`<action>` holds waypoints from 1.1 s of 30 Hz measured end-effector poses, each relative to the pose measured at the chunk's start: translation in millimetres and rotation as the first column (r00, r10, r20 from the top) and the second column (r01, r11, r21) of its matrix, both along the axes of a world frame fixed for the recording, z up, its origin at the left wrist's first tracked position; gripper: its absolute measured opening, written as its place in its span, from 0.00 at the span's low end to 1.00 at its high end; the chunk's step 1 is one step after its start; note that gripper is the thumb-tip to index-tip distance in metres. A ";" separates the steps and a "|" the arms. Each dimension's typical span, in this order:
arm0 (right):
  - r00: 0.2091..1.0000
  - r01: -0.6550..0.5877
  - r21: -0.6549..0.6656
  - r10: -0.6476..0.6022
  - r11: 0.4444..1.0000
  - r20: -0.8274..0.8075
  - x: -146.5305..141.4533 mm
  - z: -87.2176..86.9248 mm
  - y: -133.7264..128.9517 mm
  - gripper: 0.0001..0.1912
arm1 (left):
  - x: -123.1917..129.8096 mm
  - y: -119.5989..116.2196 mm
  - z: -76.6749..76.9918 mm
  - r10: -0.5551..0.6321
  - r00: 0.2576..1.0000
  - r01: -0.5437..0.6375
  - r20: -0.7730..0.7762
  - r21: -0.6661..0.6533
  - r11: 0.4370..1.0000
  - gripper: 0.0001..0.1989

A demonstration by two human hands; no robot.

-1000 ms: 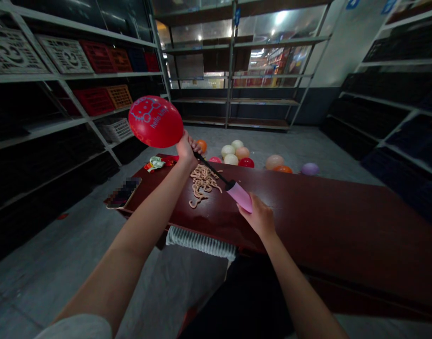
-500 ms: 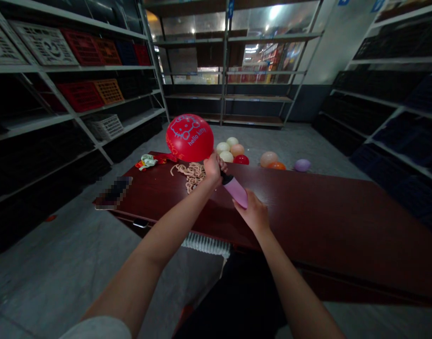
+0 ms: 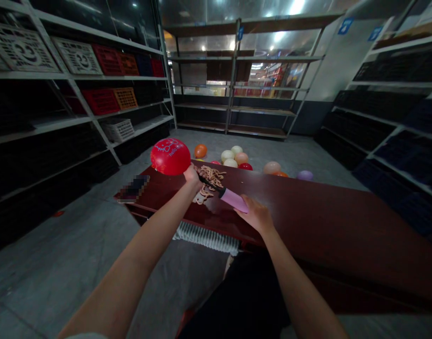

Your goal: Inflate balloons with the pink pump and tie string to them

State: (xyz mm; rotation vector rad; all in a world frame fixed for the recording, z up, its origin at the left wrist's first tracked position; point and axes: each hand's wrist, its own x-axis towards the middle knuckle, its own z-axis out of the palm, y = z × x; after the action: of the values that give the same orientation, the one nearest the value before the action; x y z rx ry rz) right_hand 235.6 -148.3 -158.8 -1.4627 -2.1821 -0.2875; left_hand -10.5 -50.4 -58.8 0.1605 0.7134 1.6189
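The person's left grip [image 3: 192, 179] is pinched at the neck end of the inflated, glossy red rubber balloon [image 3: 171, 157] with blue printed figure and lettering; the exact contact at the nozzle is hidden by the fingers. The balloon is held above the far left part of the glossy dark red-brown desk [image 3: 318, 212]. The right grip [image 3: 257, 214] is wrapped around the near end of the pink and black cylindrical hand pump [image 3: 233, 200], which slants across the desk, its black shaft running to the left grip.

Beyond the pump's shaft, a loose pile of thin, curled tan strands [image 3: 212, 175] lies on the desk. A dark, flat rectangular device [image 3: 134, 187], partly pixelated, rests at the left corner.

Past the far edge, on the grey concrete floor [image 3: 120, 287], are an orange round balloon [image 3: 200, 150], a cluster of cream round balloons [image 3: 227, 156] and a pale purple balloon [image 3: 305, 175], the last well apart.
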 end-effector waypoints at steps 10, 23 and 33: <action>0.997 -0.019 0.083 0.025 0.996 -0.071 -5.7 -5.0 4.3 0.21 | -53.2 8.9 51.0 0.106 0.992 -0.104 -0.068 0.031 0.994 0.21; 0.950 0.130 -0.002 -0.125 0.992 -0.285 6.7 -8.9 10.8 0.26 | 86.9 25.1 43.2 -0.075 0.981 0.105 -0.181 0.162 0.981 0.26; 0.976 0.090 -0.015 -0.091 0.996 -0.199 2.4 -5.2 12.5 0.23 | 84.2 6.7 4.2 -0.074 0.992 0.079 -0.100 0.051 0.996 0.23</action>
State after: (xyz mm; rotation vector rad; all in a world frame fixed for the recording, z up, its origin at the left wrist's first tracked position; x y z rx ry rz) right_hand 238.1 -135.8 -164.0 -1.5273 -1.9626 -0.1581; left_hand 73.7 -43.7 -54.6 0.3052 0.7297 1.5664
